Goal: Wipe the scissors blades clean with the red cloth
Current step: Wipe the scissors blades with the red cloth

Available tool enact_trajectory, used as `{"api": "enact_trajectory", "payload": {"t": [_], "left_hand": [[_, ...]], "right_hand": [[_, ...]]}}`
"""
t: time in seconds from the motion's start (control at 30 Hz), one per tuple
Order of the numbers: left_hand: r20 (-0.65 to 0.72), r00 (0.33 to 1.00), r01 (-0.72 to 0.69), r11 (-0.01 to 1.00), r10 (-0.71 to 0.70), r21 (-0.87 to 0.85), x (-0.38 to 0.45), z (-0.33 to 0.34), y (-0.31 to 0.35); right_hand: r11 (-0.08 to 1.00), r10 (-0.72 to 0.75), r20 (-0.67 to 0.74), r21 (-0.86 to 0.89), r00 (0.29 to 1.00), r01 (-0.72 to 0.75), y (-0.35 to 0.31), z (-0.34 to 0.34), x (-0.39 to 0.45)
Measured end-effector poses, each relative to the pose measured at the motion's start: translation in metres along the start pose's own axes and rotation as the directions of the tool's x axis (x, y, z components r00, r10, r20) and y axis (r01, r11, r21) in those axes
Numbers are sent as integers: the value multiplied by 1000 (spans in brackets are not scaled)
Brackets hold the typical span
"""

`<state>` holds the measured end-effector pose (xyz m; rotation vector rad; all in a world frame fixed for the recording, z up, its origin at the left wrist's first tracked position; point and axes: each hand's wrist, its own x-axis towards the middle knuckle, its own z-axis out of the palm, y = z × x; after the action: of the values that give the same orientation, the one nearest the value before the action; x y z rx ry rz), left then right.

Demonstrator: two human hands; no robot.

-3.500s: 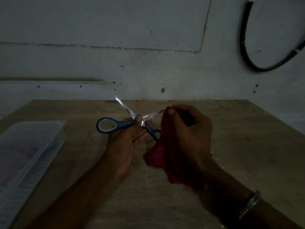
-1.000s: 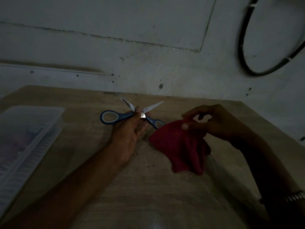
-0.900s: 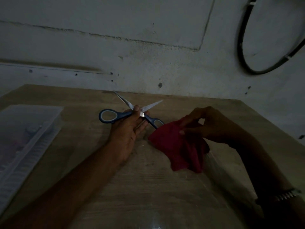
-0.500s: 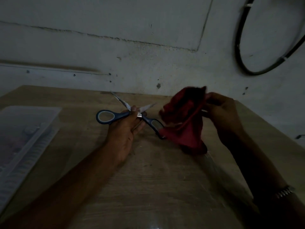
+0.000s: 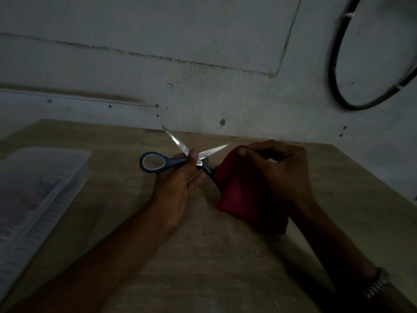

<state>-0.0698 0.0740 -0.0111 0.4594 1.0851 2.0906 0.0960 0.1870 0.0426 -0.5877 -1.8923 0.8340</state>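
Progress is judged as mid-task: the scissors [image 5: 180, 158] are spread wide open and ready, but the cloth [image 5: 239, 190] is not on either blade at this moment, so at least one wiping pass appears to remain; whether any blade is already clean cannot be told in this dim light. At far left a clear box [image 5: 40, 190] sits on the table [image 5: 225, 267], untouched. The left hand [image 5: 180, 184] holds the scissors above the table near its far edge, thumb and fingers curled round the pivot and the near part of the handles; one blue loop projects left of the hand, the other runs down to the right and disappears behind the cloth. One blade points up and away to the left, the other to the right, its tip just beside the cloth's upper edge. The right hand [image 5: 279, 172] pinches the red cloth at its top between thumb and curled fingers, the rest hanging down to the table. A watch [image 5: 375, 283] shows on that wrist.
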Motion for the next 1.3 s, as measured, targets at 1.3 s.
{"api": "enact_trajectory", "payload": {"t": [1.3], "left_hand": [[-26,997,79,997,-79,4,-8,8,-9]], "right_hand": [[950,-176,80,-246,981,190,7,66,-35]]}}
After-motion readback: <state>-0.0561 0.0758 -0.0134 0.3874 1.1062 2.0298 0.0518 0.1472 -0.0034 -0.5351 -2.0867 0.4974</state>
